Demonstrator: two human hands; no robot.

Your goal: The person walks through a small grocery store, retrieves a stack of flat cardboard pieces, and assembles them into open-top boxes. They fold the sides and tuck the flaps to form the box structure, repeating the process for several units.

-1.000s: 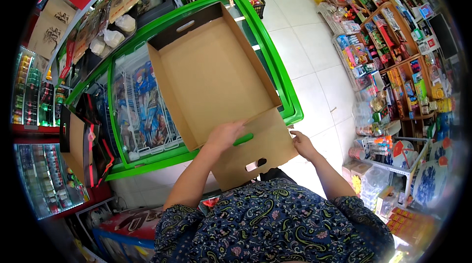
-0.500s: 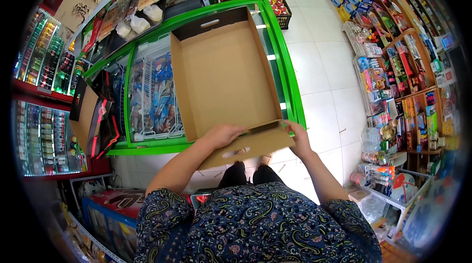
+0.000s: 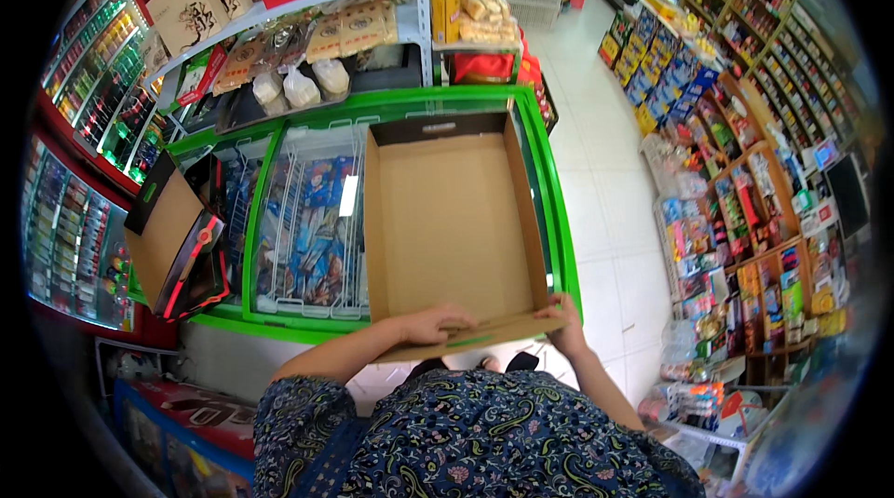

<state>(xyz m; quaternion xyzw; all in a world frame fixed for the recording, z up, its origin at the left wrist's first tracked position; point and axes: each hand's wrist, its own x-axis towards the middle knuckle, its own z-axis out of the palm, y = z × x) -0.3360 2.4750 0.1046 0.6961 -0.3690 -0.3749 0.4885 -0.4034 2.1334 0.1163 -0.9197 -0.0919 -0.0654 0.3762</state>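
Note:
A large shallow cardboard box, brown inside with a dark far wall and a hand slot, lies open on the green-framed chest freezer. Its near end flap stands up at the edge closest to me. My left hand is closed over the flap's left part, fingers reaching toward the inside. At the near right corner, my right hand pinches the flap's end. Part of the fingers of both hands is hidden by the cardboard.
To the left, another dark box with red trim stands tilted on the freezer. Blue packages show through the glass. A shelf with white bags rises behind. Drink coolers line the left; stocked shelves stand right of the tiled aisle.
The view has tilted up, so the freezer and box appear lower. The near flap has swung from leaning outward to a more upright position, with both hands still on it.

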